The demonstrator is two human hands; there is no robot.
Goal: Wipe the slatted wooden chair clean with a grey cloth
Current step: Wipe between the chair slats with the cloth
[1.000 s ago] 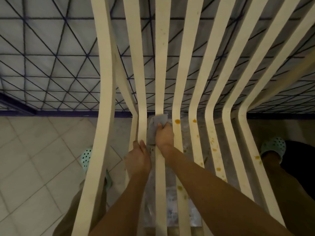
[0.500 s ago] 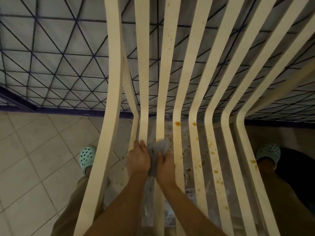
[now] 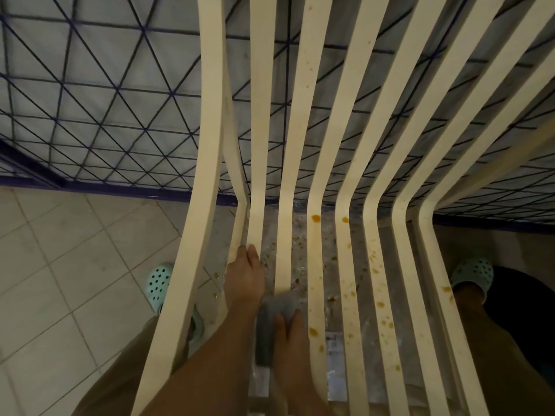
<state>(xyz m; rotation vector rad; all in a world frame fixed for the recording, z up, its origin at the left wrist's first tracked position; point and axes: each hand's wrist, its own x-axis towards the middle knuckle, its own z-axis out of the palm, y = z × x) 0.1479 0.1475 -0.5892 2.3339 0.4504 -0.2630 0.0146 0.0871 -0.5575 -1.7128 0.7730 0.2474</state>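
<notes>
Head view: slatted wooden chair (image 3: 300, 115), slats ran bottom to top of frame. Right hand (image 3: 291, 325) grasped grey cloth (image 3: 270, 319), wrapped on one slat at lower centre. Left hand (image 3: 244, 280) lay released, fingers straight, on the slat just left. Orange stains (image 3: 316, 218) marked slats right of the cloth, nearer the right hand.

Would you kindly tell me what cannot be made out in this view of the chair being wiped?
Head view:
- Slat under the cloth: covered by it and by the right hand gripping it, so stains there cannot be judged.
- Left hand: its back hides the palm, so its grip is unclear.
- Chair top and seat front: cut off by the frame edges.
</notes>
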